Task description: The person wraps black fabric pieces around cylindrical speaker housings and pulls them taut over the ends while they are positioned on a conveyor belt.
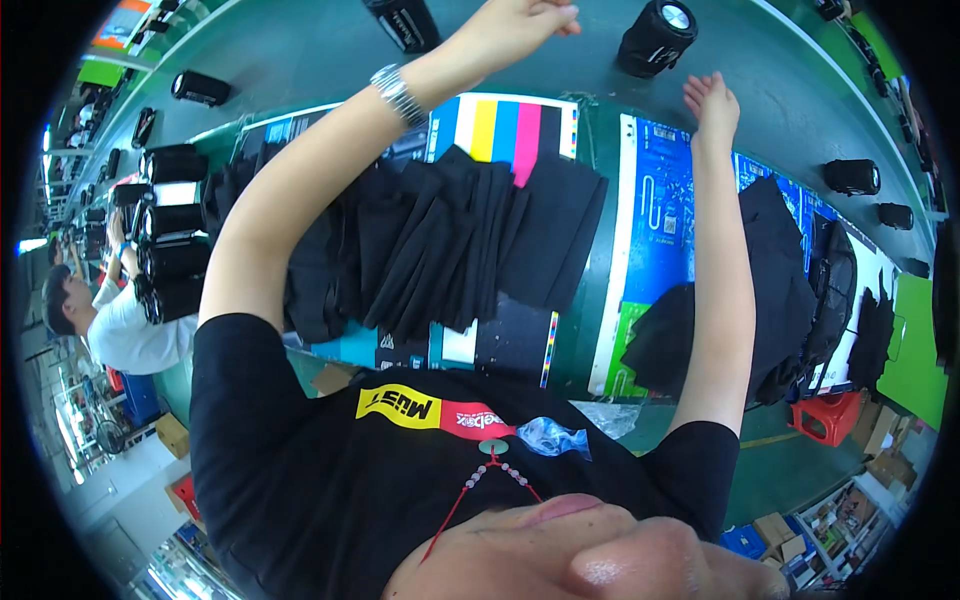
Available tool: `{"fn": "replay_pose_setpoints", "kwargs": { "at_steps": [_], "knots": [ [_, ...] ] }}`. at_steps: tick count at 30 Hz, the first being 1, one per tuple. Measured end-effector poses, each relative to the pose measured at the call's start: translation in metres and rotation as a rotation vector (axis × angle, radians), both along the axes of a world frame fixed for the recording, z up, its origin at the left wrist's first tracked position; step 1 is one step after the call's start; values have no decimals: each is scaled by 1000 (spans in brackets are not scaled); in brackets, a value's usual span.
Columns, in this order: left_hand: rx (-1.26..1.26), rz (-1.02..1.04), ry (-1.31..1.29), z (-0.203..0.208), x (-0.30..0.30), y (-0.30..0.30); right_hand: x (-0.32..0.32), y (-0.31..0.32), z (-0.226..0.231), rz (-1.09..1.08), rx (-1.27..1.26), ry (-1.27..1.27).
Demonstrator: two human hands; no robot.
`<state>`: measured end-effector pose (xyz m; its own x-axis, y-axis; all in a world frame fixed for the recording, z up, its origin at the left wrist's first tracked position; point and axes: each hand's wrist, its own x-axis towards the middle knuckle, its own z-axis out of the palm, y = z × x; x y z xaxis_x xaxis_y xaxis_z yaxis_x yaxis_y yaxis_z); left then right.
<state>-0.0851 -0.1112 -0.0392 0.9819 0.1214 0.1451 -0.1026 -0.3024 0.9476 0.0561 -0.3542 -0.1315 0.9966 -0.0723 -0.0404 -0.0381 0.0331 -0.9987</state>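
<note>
A black cylindrical speaker (656, 38) with a round silver end stands on the green bench top near the far edge of view. Just below and right of it is my right hand (714, 105), its fingers spread, apart from the speaker and holding nothing. My left hand (545, 18) reaches to the top edge of the picture, left of that speaker. Its fingers are loosely bent and nothing shows in them. Beyond my left wrist another black cylinder (403, 22) is partly cut off. Folded black cloth pieces (430, 240) lie in a pile beneath my left forearm.
Stacked black cylinders (178, 258) sit at the left, near a co-worker in white (130, 325). More black cloth (770, 270) lies beside my right forearm on printed sheets (655, 220). Spaced cylinders (852, 177) line the bench. A red stool (828, 417) stands low at right.
</note>
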Motion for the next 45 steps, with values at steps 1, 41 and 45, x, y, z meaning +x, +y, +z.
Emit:
{"fn": "replay_pose_setpoints", "kwargs": {
  "at_steps": [1,41,45],
  "knots": [
    [5,18,-3,5,-31,4,-21,1,0,45,-265,-93],
    [-616,53,-197,-48,-163,-9,-256,81,58,880,396,216],
    [-686,5,-197,-39,-170,-8,-259,76,55,929,397,137]
  ]
}}
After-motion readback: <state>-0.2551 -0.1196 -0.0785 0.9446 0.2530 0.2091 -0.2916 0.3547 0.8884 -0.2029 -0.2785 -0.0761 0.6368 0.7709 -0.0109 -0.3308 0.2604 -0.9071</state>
